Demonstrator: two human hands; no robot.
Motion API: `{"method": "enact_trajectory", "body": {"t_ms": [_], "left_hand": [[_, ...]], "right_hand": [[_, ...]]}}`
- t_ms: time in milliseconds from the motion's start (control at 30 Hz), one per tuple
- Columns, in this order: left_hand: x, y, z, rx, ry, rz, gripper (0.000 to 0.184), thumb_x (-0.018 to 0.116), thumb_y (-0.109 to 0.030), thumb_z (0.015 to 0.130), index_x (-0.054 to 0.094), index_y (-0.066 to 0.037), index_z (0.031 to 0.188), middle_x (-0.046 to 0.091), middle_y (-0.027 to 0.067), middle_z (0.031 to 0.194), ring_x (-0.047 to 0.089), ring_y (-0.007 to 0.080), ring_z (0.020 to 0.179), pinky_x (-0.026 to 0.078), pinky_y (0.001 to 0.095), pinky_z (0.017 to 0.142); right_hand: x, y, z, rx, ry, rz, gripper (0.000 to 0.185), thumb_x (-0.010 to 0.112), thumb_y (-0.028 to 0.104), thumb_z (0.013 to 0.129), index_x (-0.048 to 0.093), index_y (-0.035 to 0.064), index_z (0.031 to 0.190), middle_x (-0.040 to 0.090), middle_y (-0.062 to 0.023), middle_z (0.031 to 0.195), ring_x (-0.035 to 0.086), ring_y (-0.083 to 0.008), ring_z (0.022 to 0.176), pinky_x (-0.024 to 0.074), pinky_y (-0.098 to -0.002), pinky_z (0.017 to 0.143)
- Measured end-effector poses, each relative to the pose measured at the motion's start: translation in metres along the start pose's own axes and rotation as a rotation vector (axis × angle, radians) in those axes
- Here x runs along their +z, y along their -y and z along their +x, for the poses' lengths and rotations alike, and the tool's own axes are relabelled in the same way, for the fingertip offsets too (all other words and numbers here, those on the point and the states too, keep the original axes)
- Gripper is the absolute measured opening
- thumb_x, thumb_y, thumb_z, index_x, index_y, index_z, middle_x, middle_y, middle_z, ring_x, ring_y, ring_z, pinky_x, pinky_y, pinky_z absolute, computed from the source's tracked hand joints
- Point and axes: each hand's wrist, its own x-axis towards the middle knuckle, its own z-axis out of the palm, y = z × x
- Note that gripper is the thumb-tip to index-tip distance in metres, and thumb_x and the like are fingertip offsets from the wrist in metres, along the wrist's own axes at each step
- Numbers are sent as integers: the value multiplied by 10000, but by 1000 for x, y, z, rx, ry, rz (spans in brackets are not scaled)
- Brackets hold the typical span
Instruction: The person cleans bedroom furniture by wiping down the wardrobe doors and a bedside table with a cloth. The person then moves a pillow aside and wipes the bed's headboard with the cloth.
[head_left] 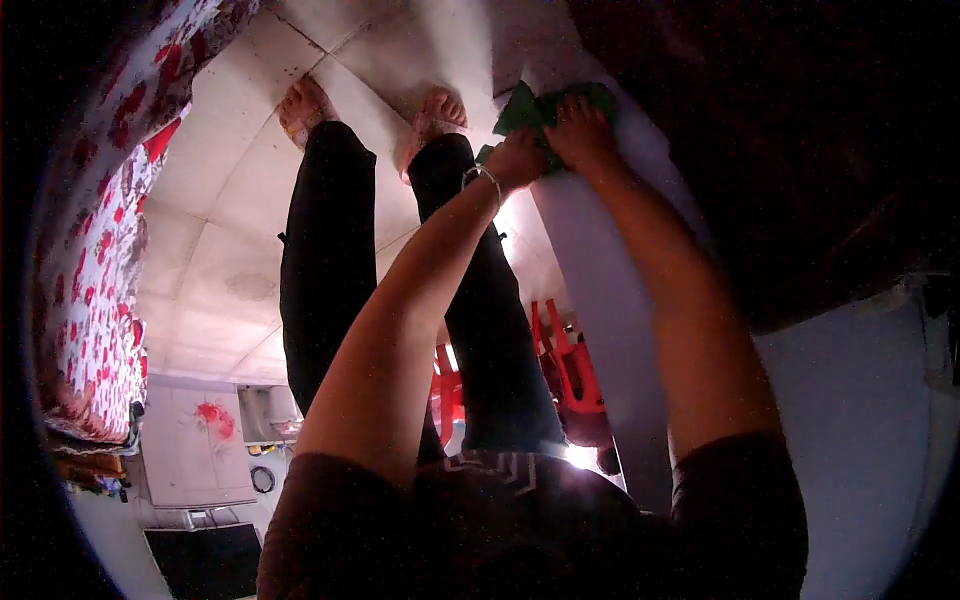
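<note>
A dark green cloth (522,110) lies bunched on the narrow pale ledge (610,260) at the upper right. My left hand (516,160) is closed round the lower part of the cloth, near the ledge's edge, with a bracelet on its wrist. Just to its right, my right hand (582,132) presses down on the cloth with its fingers spread, close beside my left hand. Part of the cloth is hidden under both hands.
Pale floor tiles (210,240) stretch below, with my bare feet on them. A red plastic chair (572,370) stands behind my legs. Red-and-white patterned fabric (100,290) hangs at the left. A dark surface (790,170) fills the upper right.
</note>
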Motion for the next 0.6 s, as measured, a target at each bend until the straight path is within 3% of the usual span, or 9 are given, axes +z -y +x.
{"method": "enact_trajectory", "body": {"t_ms": [133, 167, 267, 300, 367, 433, 467, 500, 600], "left_hand": [[-48, -24, -3, -5, -55, 1, 357, 549, -134, 750, 605, 16, 1068, 606, 220, 992, 549, 332, 1038, 456, 438, 873], [-28, -32, -10, -384, -12, -369, 333, 497, -120, 777, 578, 14, 1071, 586, 225, 993, 542, 353, 1032, 445, 449, 881], [-115, -90, -20, -589, 5, -607, 329, 421, -143, 832, 512, 70, 1065, 511, 267, 1098, 493, 413, 1049, 436, 443, 884], [-74, -93, -33, -574, -57, -609, 339, 442, -149, 826, 504, 89, 1061, 497, 286, 1099, 501, 430, 995, 434, 465, 875], [-108, -128, -48, -314, 58, -278, 329, 444, -153, 828, 515, 89, 1041, 496, 299, 1083, 528, 438, 930, 444, 492, 844], [-173, -179, -50, -547, 195, -638, 315, 441, -152, 832, 532, 94, 1006, 494, 307, 1084, 547, 429, 934, 454, 492, 837], [-202, -212, -55, -607, 35, -690, 300, 445, -152, 830, 543, 97, 968, 498, 304, 1070, 545, 419, 948, 456, 482, 842], [-151, -222, -68, -418, 1, -528, 301, 457, -157, 823, 542, 97, 961, 501, 289, 1061, 535, 424, 938, 450, 476, 849], [-206, -296, -81, -266, -90, -535, 252, 482, -123, 798, 553, 81, 926, 521, 259, 1022, 533, 421, 909, 447, 468, 838]], "right_hand": [[19, -1, 13, -41, -14, -16, 397, 469, 330, 878, 588, 18, 1093, 532, -163, 1194, 476, -325, 1133, 374, -477, 944], [28, -1, 12, -79, -18, -5, 364, 472, 306, 874, 596, 14, 1053, 554, -155, 1139, 493, -321, 1095, 393, -469, 922], [14, 5, -24, -126, -199, 68, 293, 469, 253, 860, 597, 9, 958, 586, -148, 1006, 539, -322, 983, 429, -453, 863], [-11, 8, -40, -130, -213, 62, 293, 469, 253, 860, 597, 9, 958, 586, -148, 1006, 539, -322, 983, 429, -453, 863], [-74, 12, -79, -164, 112, 58, 266, 461, 221, 856, 592, 3, 934, 599, -165, 943, 562, -330, 924, 449, -436, 824], [-110, 12, -120, -177, 109, 102, 240, 464, 201, 846, 589, 8, 912, 601, -171, 918, 570, -337, 888, 455, -439, 802], [-128, 9, -140, -185, 112, 154, 214, 467, 182, 837, 587, 12, 890, 604, -177, 894, 579, -344, 851, 461, -443, 780], [-143, 4, -161, -189, 104, 146, 214, 467, 182, 837, 587, 12, 890, 604, -177, 894, 579, -344, 851, 461, -443, 780], [-195, -16, -228, -374, 267, 6, 183, 491, 149, 810, 588, 11, 881, 606, -176, 909, 576, -352, 871, 461, -454, 779]]}}
